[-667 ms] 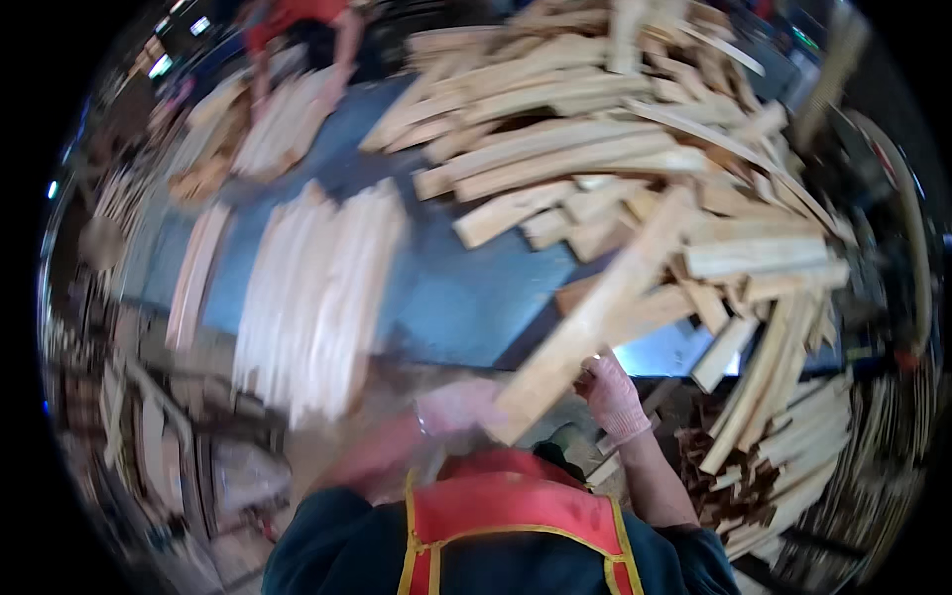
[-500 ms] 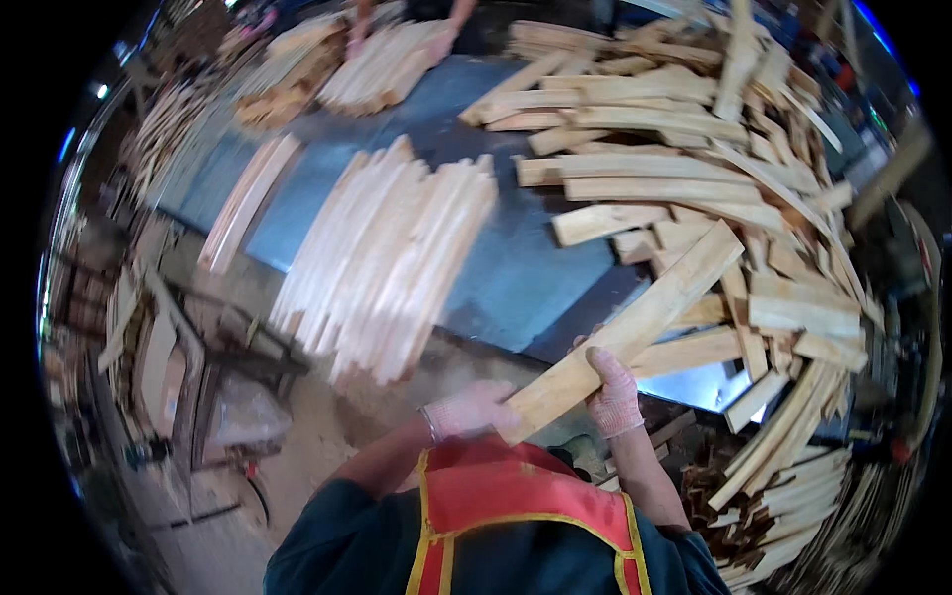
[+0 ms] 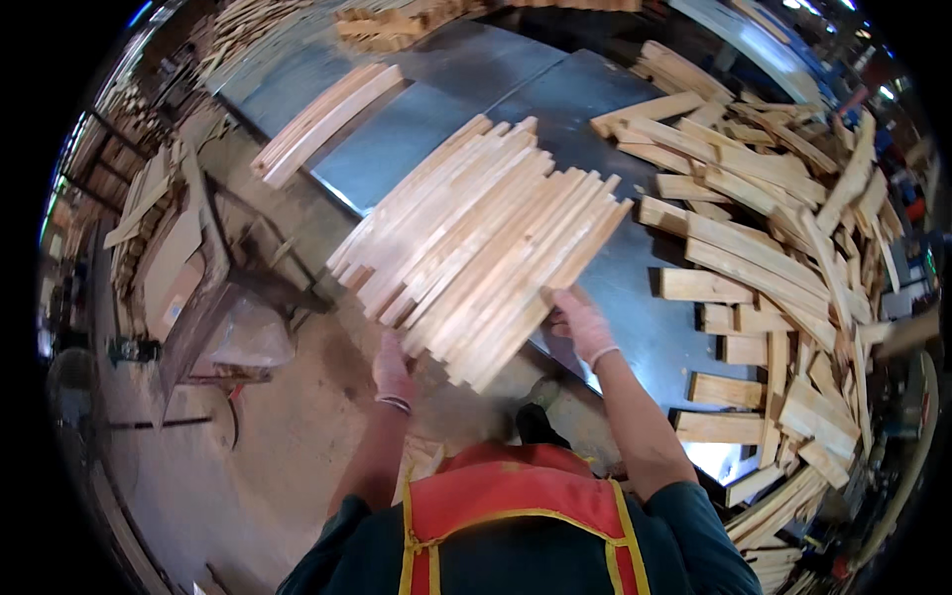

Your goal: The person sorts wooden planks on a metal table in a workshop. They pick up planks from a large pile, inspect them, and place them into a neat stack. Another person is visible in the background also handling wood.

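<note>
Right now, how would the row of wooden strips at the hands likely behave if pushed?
The row of wooden strips would probably splay or shift unevenly, since its ends are ragged and no binding shows. The strips are likely stiff: their near ends jut off the table without obvious droop. Rolling seems unlikely, as they look flat-sided.

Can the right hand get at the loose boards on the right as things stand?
Probably yes: the right hand is at the right edge of the slats, and only tabletop shows between it and the nearest loose boards.
</note>
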Tool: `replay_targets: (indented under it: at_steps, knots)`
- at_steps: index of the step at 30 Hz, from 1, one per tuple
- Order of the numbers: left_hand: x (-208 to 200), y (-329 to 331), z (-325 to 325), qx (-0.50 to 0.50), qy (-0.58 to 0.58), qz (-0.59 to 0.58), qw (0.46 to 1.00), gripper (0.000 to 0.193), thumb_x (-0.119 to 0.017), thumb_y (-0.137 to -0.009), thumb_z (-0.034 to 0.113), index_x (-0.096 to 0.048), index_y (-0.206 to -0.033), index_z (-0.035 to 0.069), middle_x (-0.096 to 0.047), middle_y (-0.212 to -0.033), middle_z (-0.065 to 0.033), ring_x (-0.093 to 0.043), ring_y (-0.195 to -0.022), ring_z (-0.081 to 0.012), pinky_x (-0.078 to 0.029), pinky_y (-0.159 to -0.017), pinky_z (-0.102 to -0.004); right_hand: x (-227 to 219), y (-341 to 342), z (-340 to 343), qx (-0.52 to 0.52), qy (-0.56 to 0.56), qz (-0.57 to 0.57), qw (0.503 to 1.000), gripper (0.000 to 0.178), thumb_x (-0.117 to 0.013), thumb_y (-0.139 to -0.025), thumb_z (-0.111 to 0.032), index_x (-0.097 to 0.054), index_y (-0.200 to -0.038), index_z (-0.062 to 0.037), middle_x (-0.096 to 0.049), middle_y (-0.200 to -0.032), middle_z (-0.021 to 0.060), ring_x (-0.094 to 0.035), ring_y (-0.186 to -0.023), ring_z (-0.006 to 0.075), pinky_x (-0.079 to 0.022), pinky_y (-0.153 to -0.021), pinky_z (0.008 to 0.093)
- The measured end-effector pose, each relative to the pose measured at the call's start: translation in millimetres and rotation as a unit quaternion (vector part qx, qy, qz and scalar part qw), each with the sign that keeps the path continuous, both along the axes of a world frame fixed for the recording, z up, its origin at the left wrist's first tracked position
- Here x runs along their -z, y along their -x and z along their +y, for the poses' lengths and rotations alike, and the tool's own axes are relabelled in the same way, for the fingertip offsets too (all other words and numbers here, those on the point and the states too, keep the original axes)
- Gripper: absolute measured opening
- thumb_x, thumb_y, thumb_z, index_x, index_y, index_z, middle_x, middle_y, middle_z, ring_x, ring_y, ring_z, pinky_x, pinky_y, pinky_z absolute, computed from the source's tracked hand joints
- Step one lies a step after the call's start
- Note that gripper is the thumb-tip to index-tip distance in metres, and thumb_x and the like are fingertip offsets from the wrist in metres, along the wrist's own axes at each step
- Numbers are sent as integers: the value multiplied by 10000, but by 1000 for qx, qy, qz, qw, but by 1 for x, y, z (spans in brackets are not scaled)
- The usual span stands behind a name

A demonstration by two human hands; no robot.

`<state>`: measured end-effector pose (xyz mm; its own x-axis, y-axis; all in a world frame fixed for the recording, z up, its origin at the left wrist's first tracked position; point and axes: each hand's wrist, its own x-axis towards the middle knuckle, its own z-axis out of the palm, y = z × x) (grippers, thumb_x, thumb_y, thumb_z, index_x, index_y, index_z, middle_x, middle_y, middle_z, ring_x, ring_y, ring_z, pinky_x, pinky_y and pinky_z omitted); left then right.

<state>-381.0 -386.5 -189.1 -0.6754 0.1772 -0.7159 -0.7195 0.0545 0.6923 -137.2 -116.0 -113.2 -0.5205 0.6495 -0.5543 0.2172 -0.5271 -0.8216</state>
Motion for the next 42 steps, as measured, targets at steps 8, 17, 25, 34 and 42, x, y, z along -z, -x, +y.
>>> replay_targets:
  at_steps: [8,17,25,34,42]
  knots:
    - [-98,-57,59,508,128,236,818,417,-622,-976,377,-713,-1166,18,-746,-1154,-126,-692,-1100,-260,-515,-959,-365,15,-50,52,34,-43,-13,998,603,-705,-953,-459,-566,-1398,-76,-689,-1131,34,-630,-995,142,-522,-848,310]
    - [-80,-67,274,587,284,331,682,934,-687,-834,681,-543,-1446,-10,-621,-1367,-232,-569,-1319,-385,-478,-1092,-453,14,-37,123,-86,35,-85,992,786,-777,-909,-501,-480,-1500,-77,-679,-1237,58,-665,-1029,146,-540,-895,287]
    - [-194,-83,304,548,178,419,701,1075,-780,-777,601,-368,-1565,-3,-465,-1530,-223,-500,-1388,-380,-441,-1139,-459,-77,-52,126,58,-135,68,987,825,-839,-883,-391,-461,-1491,19,-637,-1303,93,-596,-1152,182,-488,-978,301]
    - [-272,-65,290,434,-94,609,657,1050,-839,-771,446,-299,-1612,122,-448,-1545,-217,-508,-1360,-439,-442,-1140,-488,-189,-92,112,66,-436,-16,897,702,-803,-928,-298,-463,-1481,-31,-616,-1347,99,-595,-1202,241,-483,-1072,391]
    - [-133,-6,194,706,175,614,306,764,-564,-960,247,-261,-1632,48,-418,-1597,-120,-362,-1503,-278,-290,-1217,-450,78,-76,11,12,-317,-39,948,826,-687,-956,-344,-286,-1586,10,-530,-1470,164,-563,-1307,294,-466,-1110,429]
